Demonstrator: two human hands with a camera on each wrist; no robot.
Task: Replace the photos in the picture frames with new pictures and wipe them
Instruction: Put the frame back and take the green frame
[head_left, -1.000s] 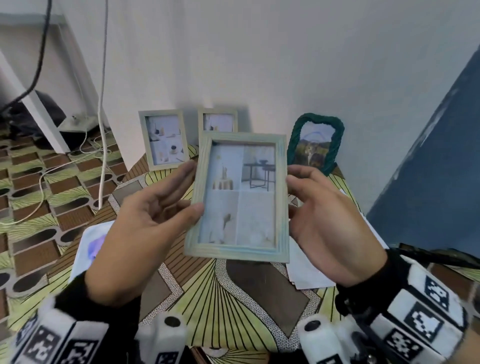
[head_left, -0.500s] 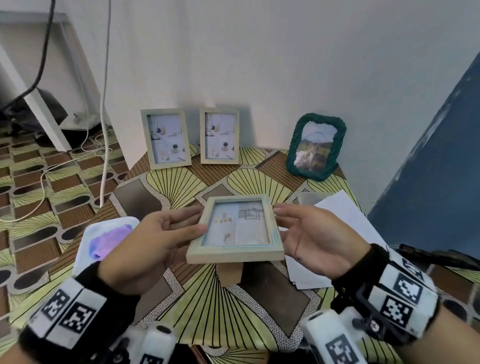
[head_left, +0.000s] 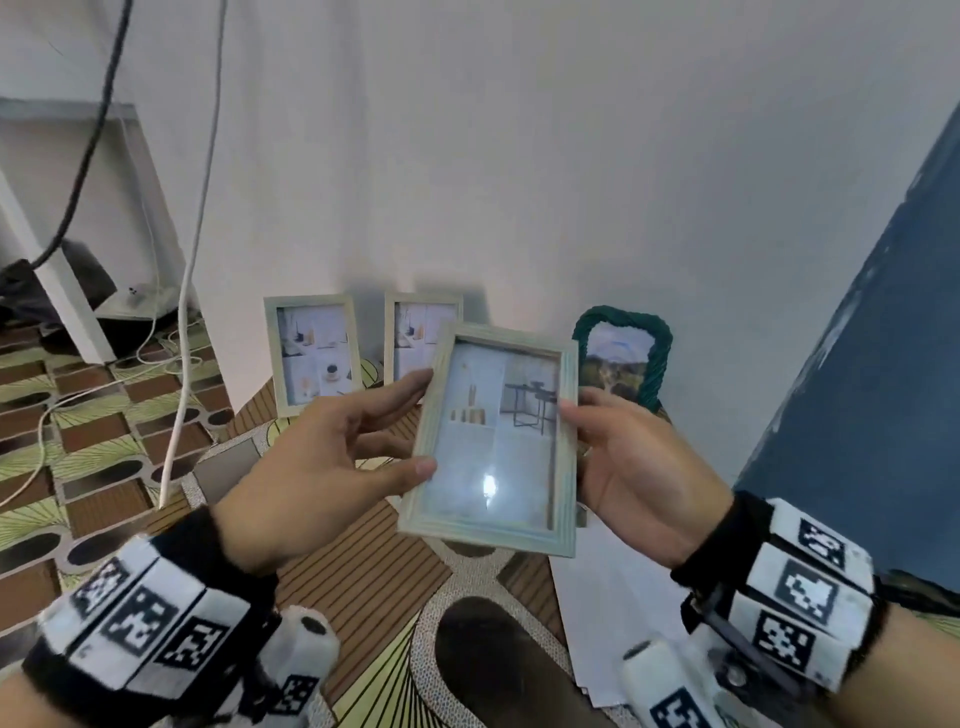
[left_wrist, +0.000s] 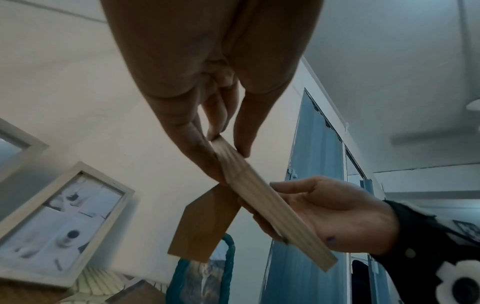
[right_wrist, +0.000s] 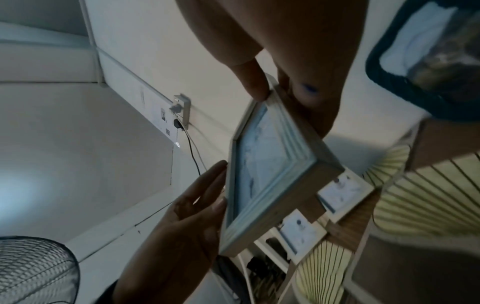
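A pale wooden picture frame (head_left: 498, 436) with a photo of a table and vases stands upright in the air between my hands, its glass facing me. My left hand (head_left: 363, 447) pinches its left edge, thumb on the front and fingers behind. My right hand (head_left: 613, 457) grips the right edge the same way. The left wrist view shows the picture frame's edge (left_wrist: 272, 205) and its brown easel stand (left_wrist: 205, 222) sticking out behind. In the right wrist view the frame (right_wrist: 265, 170) tilts between both hands.
Two similar pale frames (head_left: 311, 353) (head_left: 415, 332) and a green rope-edged frame (head_left: 623, 358) lean on the wall at the back of the patterned table (head_left: 374, 571). White sheets (head_left: 613, 587) lie at the right. Cables (head_left: 182, 312) hang at the left.
Half a second ago the frame lay nearly flat, low over the table. Both hands have since lifted it and tipped it upright toward me.
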